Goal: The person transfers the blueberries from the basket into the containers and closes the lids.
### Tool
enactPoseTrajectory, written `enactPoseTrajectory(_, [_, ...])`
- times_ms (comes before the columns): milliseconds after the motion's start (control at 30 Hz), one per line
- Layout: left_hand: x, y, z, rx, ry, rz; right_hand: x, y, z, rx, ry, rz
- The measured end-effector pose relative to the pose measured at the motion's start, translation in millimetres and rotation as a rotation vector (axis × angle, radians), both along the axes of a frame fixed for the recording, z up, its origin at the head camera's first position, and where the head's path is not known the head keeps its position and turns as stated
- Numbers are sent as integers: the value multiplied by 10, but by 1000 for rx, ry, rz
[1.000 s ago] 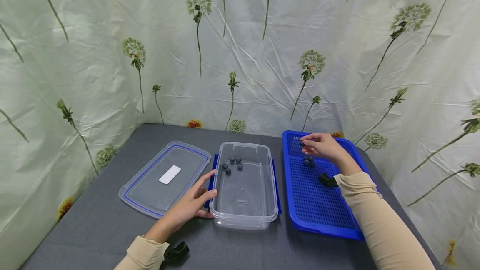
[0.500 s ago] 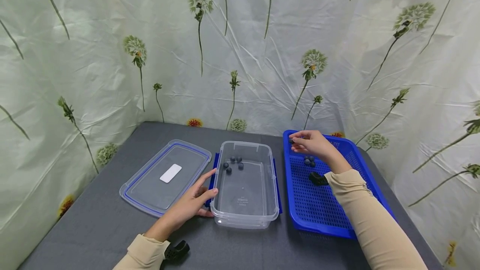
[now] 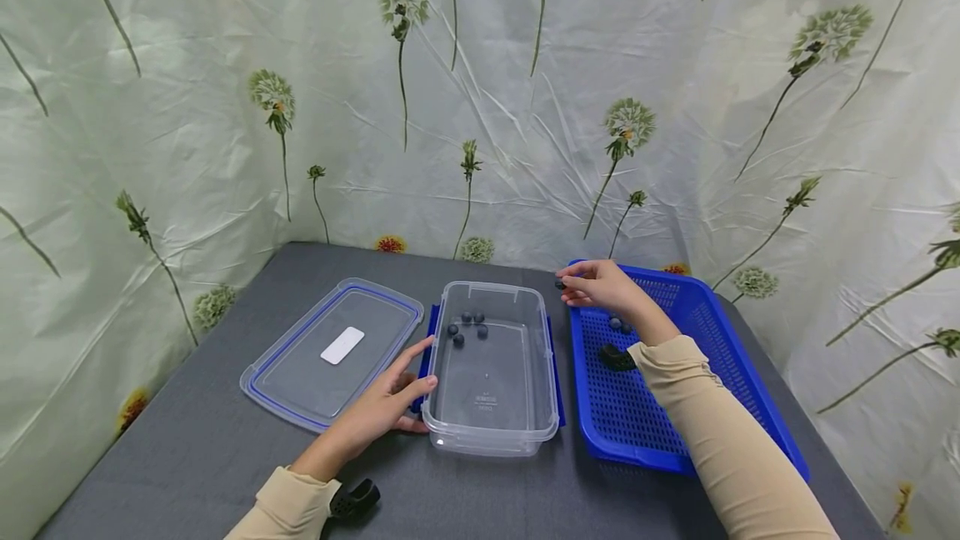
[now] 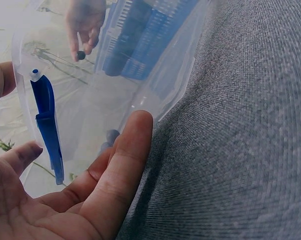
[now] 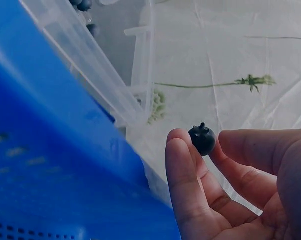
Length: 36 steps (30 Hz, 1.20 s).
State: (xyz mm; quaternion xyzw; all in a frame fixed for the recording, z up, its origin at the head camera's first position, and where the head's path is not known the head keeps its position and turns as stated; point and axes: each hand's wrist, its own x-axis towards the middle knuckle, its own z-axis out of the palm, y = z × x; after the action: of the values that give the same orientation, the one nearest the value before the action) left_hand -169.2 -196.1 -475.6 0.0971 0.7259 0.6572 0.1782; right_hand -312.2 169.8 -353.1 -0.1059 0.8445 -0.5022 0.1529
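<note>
My right hand (image 3: 606, 292) pinches a blueberry (image 5: 203, 141) between fingertips and thumb, its crown facing up in the right wrist view. In the head view this hand is over the left rim of the blue basket (image 3: 637, 461), on the side toward the clear plastic container (image 3: 495, 386). Several blueberries (image 3: 467, 318) lie in the container's far left part. A few more blueberries (image 3: 615, 323) sit in the basket, partly hidden by the right hand. My left hand (image 3: 375, 411) rests against the container's left side, fingers spread and fairly straight around a blue side latch (image 4: 49, 127).
A clear lid (image 3: 375, 319) with a blue seal and a white label (image 3: 342, 346) lies left of the container. Grey cloth (image 3: 465, 498) covers the table. Behind it hangs a flower-print curtain (image 3: 337, 107).
My right hand has moved left with the blueberry, from above the inside of the basket to its left rim. The left hand keeps its place on the container.
</note>
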Motion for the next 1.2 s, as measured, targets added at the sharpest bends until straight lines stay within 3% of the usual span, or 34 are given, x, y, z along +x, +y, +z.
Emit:
enactPoseTrajectory(767, [14,5,16,0,-2,2,-19,-543,-92,64,-32,79])
enactPoseTrajectory(1200, [14,9,23,2,-5,7,27,-935,-310,139,-47,198])
